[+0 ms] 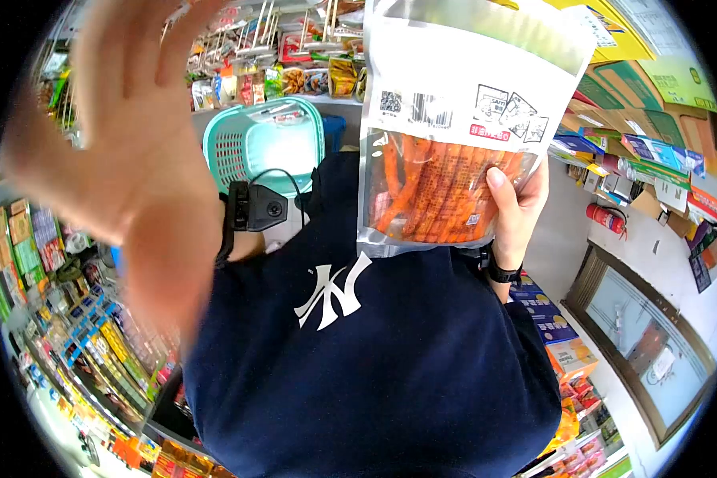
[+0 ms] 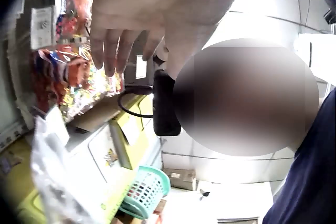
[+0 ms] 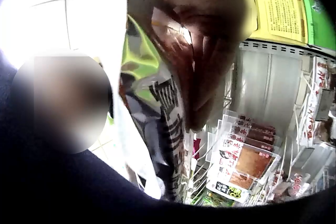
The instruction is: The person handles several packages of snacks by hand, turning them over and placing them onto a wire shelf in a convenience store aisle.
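My right hand (image 1: 519, 209) grips a clear-fronted snack bag (image 1: 438, 187) by its side edge, thumb on the front face. Orange-red seasoned strips show through the window below a white printed band. In the right wrist view the fingers (image 3: 197, 98) lie along the bag's back, beside its silver and green printed side (image 3: 149, 108). Large and blurred, my left hand (image 1: 139, 159) is raised at the left of the head view with nothing in it. Its fingers (image 2: 113, 50) extend loosely near a small black device (image 2: 167, 106) with a cable in the left wrist view.
A mint-green plastic basket (image 1: 215, 151) stands behind the dark sweatshirt (image 1: 390, 342). Shelves of packaged snacks (image 1: 342, 77) line the far side and the left. Stacked cartons (image 1: 629, 95), a red fire extinguisher (image 1: 605, 218) and a framed door (image 1: 645, 334) are at the right.
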{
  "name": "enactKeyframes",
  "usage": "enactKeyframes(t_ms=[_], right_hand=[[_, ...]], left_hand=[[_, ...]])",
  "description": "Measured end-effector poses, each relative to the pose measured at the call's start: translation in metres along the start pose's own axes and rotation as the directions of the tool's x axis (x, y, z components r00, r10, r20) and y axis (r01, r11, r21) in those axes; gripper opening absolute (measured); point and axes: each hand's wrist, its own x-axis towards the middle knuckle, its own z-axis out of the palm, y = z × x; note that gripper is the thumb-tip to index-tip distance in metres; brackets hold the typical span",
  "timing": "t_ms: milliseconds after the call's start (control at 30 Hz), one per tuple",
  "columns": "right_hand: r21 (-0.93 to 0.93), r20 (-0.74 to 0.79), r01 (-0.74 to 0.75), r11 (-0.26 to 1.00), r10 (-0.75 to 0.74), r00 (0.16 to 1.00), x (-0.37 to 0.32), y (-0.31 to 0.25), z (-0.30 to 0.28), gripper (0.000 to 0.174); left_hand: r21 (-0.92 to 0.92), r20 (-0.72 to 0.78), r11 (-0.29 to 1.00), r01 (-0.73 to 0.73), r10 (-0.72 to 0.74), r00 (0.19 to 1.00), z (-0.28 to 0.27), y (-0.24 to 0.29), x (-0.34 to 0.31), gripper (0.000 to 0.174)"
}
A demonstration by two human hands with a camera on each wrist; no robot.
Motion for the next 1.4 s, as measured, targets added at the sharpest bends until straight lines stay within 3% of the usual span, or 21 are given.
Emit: enactKeyframes(t_ms=[33, 67, 100, 200, 467, 500, 633, 767, 833, 867, 900, 933, 1000, 1067, 1200, 1267, 1300, 1333, 1400], right_hand=[[0.014, 0.022, -0.020, 1.000, 0.019, 1.000, -0.001, -0.002, -0.001, 0.047], [0.028, 0.039, -0.034, 0.999, 0.033, 0.999, -0.002, -0.003, -0.001, 0.046], [-0.001, 0.002, -0.012, 1.000, 0.012, 1.000, -0.002, -0.002, -0.001, 0.043], [0.028, -0.026, -0.045, 0.999, 0.046, 0.999, -0.006, -0.005, -0.002, 0.044], [-0.164, -0.117, -0.015, 0.986, -0.004, 0.993, -0.013, 0.005, -0.024, 0.055], [-0.082, -0.141, -0.034, 0.996, 0.022, 0.990, -0.018, 0.004, -0.020, 0.055], [-0.122, -0.103, -0.064, 0.991, 0.052, 0.993, -0.012, 0.006, -0.027, 0.052], [-0.049, -0.054, -0.053, 0.997, 0.051, 0.997, -0.007, 0.004, -0.025, 0.051], [-0.029, -0.061, -0.026, 0.999, 0.024, 0.998, -0.004, 0.002, -0.020, 0.052], [-0.005, -0.059, -0.011, 1.000, 0.011, 0.998, -0.004, 0.000, -0.019, 0.053], [0.004, -0.040, -0.023, 1.000, 0.023, 0.999, -0.003, 0.000, -0.020, 0.054], [0.004, -0.049, -0.019, 1.000, 0.020, 0.999, -0.003, -0.001, -0.018, 0.054], [0.004, -0.032, -0.002, 1.000, 0.002, 0.999, -0.003, -0.003, -0.016, 0.055], [0.009, -0.036, -0.007, 1.000, 0.007, 0.999, -0.002, -0.002, -0.017, 0.055], [0.014, -0.010, 0.006, 1.000, -0.005, 1.000, -0.001, -0.003, -0.015, 0.055], [0.020, -0.002, 0.021, 1.000, -0.021, 1.000, 0.000, -0.003, -0.014, 0.055], [0.027, 0.000, 0.026, 0.999, -0.026, 1.000, 0.000, -0.003, -0.013, 0.055], [0.033, 0.002, 0.031, 0.999, -0.031, 1.000, 0.000, -0.003, -0.012, 0.055], [0.019, 0.006, 0.023, 1.000, -0.023, 1.000, 0.001, -0.003, -0.011, 0.055]], left_hand=[[-0.586, -0.093, 0.809, 0.035, -0.110, 0.990, 0.001, 0.012, 0.004, 0.088], [-0.619, -0.104, 0.785, 0.018, -0.104, 0.989, 0.002, 0.018, 0.008, 0.088], [-0.486, -0.085, 0.874, 0.013, -0.062, 0.994, -0.001, 0.019, 0.012, 0.088], [-0.309, -0.054, 0.951, 0.009, -0.027, 0.998, -0.006, 0.025, 0.012, 0.088], [-0.187, -0.106, 0.981, -0.041, 0.022, 0.994, -0.008, 0.016, 0.015, 0.088], [-0.180, -0.100, 0.983, -0.041, 0.023, 0.995, -0.008, 0.016, 0.015, 0.088], [-0.110, -0.048, 0.993, -0.032, 0.027, 0.999, 0.003, 0.020, 0.013, 0.088], [-0.048, 0.014, 0.998, -0.033, 0.033, 0.999, 0.019, 0.019, 0.006, 0.087], [0.008, 0.098, 1.000, 0.003, -0.004, 0.995, 0.020, 0.004, 0.001, 0.085], [0.183, 0.008, 0.972, 0.147, -0.151, 0.989, 0.036, 0.009, -0.002, 0.078], [-0.008, 0.260, 0.999, 0.035, -0.031, 0.965, 0.021, -0.008, -0.007, 0.069], [0.002, 0.236, 0.990, 0.138, -0.135, 0.962, 0.023, -0.011, -0.021, 0.065], [-0.034, 0.294, 0.945, 0.326, -0.302, 0.907, 0.018, -0.024, -0.044, 0.067], [0.019, 0.405, 0.874, 0.486, -0.451, 0.795, 0.015, -0.029, -0.063, 0.071], [0.067, 0.554, 0.825, 0.561, -0.499, 0.666, 0.013, -0.030, -0.094, 0.067], [0.157, 0.645, 0.778, 0.608, -0.547, 0.534, 0.011, -0.025, -0.098, 0.058], [0.121, 0.618, 0.748, 0.652, -0.571, 0.540, 0.017, -0.020, -0.100, 0.048], [0.122, 0.618, 0.748, 0.653, -0.572, 0.540, 0.017, -0.020, -0.103, 0.048], [0.117, 0.655, 0.651, 0.750, -0.618, 0.435, 0.017, -0.021, -0.111, 0.039]])
